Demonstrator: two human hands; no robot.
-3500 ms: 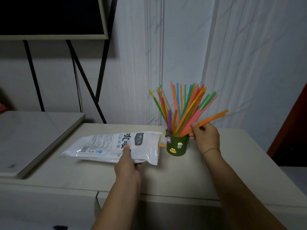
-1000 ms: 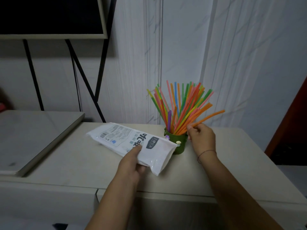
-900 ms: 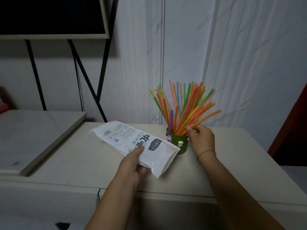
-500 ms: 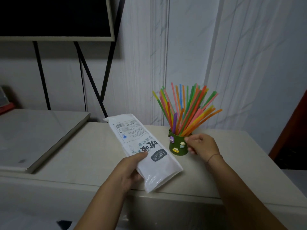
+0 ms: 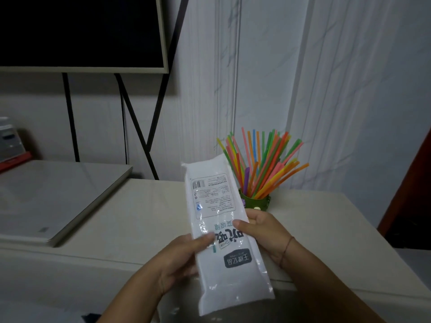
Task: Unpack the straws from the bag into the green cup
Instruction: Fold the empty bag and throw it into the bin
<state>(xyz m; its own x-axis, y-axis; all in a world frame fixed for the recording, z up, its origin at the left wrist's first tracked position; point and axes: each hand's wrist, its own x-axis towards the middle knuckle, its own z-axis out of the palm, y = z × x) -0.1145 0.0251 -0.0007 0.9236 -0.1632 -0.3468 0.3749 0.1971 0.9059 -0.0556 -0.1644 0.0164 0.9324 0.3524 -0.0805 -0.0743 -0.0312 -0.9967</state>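
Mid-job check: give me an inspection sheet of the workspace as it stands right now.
Surface: pale counter, bare where visible.
Job's things: bag lifted, looks flat; straws fanned in the green cup behind it.
Clutter: grey slab at left.
Grips: left hand and right hand both pinch the bag.
Cables: thin dark cord down the wall.
Surroundings: dark screen on black legs; white panelled wall.

Looks like a room in a home. Upper left of the frame: a large dark flat screen with a pale frame (image 5: pixel 79 31) on thin black angled stand legs (image 5: pixel 142 127). Behind, white marble-patterned wall panels (image 5: pixel 349 89). Across the lower middle, a cream smooth-topped bench (image 5: pixel 144 217); at left, a grey glossy slab-topped cabinet (image 5: pixel 46 194). Along the right edge, a dark red wooden door frame (image 5: pixel 415 178).
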